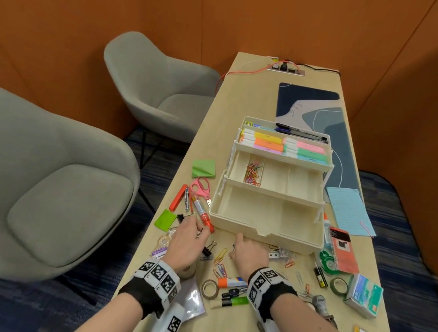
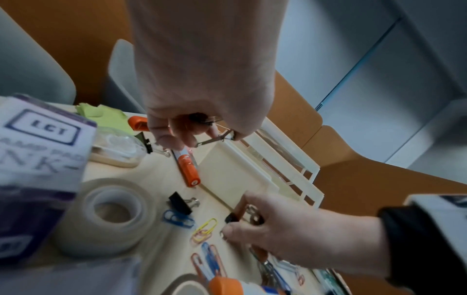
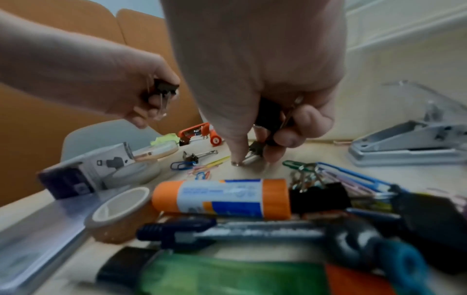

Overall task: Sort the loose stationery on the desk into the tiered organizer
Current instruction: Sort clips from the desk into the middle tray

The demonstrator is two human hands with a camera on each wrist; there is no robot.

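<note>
The cream tiered organizer [image 1: 264, 236] stands open mid-desk, with highlighters on its top tier and coloured paper clips [image 1: 253, 173] on the middle one. My left hand [image 1: 198, 229] hovers by its front left corner. Its curled fingers hold a black binder clip [image 2: 217, 137], also seen in the right wrist view as binder clip [image 3: 164, 87]. My right hand [image 1: 237, 246] is at the front wall. It keeps a black binder clip [image 3: 270, 113] in the palm and pinches another small clip [image 3: 248, 157] that lies on the desk.
Loose items crowd the near desk: a binder clip [image 2: 180, 201], paper clips [image 1: 220, 257], glue stick [image 1: 231, 282], tape rolls [image 1: 209, 289], marker [image 1: 203, 214], pink scissors [image 1: 201, 189], stapler [image 3: 409, 143], boxes at the right. Two grey chairs [image 1: 65, 199] stand left of the desk.
</note>
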